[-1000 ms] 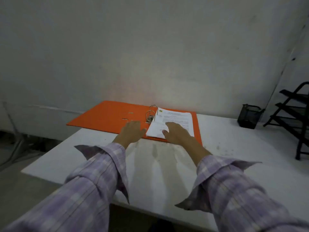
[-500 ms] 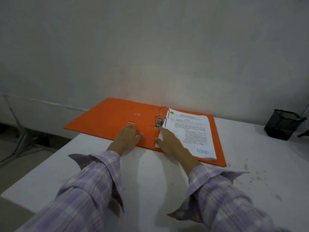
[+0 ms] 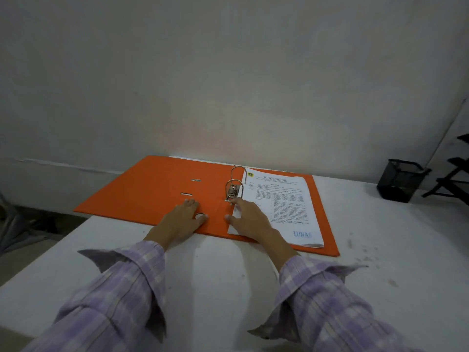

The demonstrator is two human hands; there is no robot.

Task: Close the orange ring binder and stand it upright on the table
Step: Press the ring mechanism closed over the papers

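The orange ring binder (image 3: 152, 189) lies open and flat on the white table (image 3: 228, 280), its left cover hanging past the table's left edge. Two metal rings (image 3: 234, 184) stand upright at the spine. A stack of printed paper (image 3: 281, 204) lies on the right cover. My left hand (image 3: 181, 219) rests flat on the binder near the spine, fingers spread, thumb by the finger hole. My right hand (image 3: 250, 218) lies on the near left corner of the paper, fingers reaching the base of the rings. Neither hand grips anything.
A black mesh pen holder (image 3: 401, 182) stands at the back right of the table. A black rack (image 3: 454, 171) is at the far right edge. A plain wall runs close behind the table. The floor lies to the left.
The camera has moved closer and turned right. Both hands have slid forward a little onto the binder, the right one nearer the rings. The binder stays open and flat.
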